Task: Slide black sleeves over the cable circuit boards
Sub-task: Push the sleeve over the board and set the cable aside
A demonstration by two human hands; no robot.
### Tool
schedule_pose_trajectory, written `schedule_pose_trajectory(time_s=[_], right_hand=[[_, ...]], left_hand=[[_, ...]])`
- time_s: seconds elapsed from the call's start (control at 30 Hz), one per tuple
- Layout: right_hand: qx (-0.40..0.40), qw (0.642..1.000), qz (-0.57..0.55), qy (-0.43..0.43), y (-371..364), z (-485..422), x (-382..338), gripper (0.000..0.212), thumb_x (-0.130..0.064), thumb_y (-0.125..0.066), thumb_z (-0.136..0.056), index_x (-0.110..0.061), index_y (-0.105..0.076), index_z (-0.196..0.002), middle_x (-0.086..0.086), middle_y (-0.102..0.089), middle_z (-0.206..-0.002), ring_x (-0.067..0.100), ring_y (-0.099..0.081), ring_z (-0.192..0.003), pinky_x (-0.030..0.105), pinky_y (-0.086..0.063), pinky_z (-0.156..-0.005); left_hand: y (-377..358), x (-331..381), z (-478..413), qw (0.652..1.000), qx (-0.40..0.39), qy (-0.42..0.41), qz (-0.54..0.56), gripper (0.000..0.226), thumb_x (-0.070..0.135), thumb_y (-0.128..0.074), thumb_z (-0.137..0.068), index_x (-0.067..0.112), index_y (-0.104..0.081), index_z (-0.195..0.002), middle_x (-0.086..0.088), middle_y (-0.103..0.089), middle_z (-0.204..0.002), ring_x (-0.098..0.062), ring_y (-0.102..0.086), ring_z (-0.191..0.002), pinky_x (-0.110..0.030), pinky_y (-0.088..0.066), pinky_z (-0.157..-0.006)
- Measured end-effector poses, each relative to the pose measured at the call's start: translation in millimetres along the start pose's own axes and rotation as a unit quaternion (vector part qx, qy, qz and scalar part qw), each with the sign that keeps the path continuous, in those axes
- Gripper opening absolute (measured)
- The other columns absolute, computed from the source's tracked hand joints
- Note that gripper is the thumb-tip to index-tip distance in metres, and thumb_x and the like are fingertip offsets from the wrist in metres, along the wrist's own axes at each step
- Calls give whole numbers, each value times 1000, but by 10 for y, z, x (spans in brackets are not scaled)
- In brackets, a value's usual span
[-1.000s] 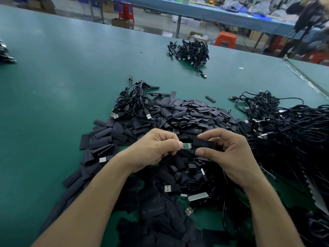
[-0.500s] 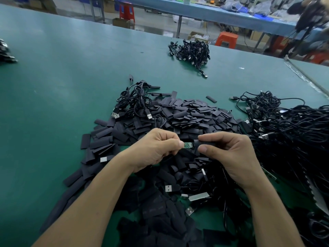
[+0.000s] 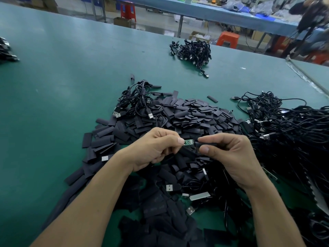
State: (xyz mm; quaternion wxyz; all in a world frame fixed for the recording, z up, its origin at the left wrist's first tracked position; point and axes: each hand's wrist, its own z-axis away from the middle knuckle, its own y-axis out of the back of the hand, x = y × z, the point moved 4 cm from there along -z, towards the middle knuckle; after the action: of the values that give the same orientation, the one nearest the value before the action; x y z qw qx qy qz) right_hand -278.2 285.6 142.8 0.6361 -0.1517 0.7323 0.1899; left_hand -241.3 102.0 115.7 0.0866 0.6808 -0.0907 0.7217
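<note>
The left hand [image 3: 154, 148] is pinching a small green board [image 3: 189, 142], and the right hand [image 3: 229, 157] is pinching a black sleeve [image 3: 204, 144] just beside its end. Print on the pile of sleeves [image 3: 187, 114] below is looking too blurry to read. A green table [image 3: 71, 77] is holding it all, with orange stools [image 3: 227, 39] standing behind.

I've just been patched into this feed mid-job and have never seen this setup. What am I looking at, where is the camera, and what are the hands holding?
No machine here: a person's two bare hands, filmed by one camera worn on the head, looking forward and down. The left hand pinches a small green circuit board. The right hand pinches a black tubular sleeve right beside the board's free end; the board shows bare. Beneath, on the green table, lie a heap of flat black sleeves and, to the right, a tangle of black USB cables.
</note>
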Motion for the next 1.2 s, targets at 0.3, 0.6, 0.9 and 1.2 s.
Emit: schedule_pose_trajectory(time_s=[0.3,0.6,0.9,1.2], right_hand=[[1,1000,-29,5,-29,7,-19,27,-13,-80,-62,-22,-81,-88,6,-78,-84,13,-74,-77,17,-56,-69],[-16,1000,-14,-17,-53,-5,12,33,-29,-83,-59,-27,-81,-92,5,-78,-90,15,-74,-83,18,-56,-73],[-18,999,-22,-23,-67,9,5,23,-22,-81,-61,-25,-81,-84,8,-77,-81,19,-76,-77,17,-56,-70],[-28,999,-2,-30,-44,2,4,29,-29,-83,-60,-25,-81,-89,9,-78,-85,19,-75,-80,19,-56,-73]], left_hand=[[1,-12,-3,1000,-1,6,8,29,30,-60,-86,19,-58,-59,-6,-35,-59,-4,-27,-35,-14,-21,-34],[-2,-10,-8,1000,6,5,1,30,30,-59,-87,20,-59,-59,-18,-35,-67,-6,-26,-35,-15,-22,-35],[16,-22,2,1000,1,3,2,29,32,-61,-86,21,-59,-59,-14,-33,-67,-5,-27,-35,-15,-22,-34],[12,-27,-1,1000,-5,4,1,28,46,-65,-75,23,-60,-59,-14,-35,-68,-5,-27,-36,-15,-22,-35]])
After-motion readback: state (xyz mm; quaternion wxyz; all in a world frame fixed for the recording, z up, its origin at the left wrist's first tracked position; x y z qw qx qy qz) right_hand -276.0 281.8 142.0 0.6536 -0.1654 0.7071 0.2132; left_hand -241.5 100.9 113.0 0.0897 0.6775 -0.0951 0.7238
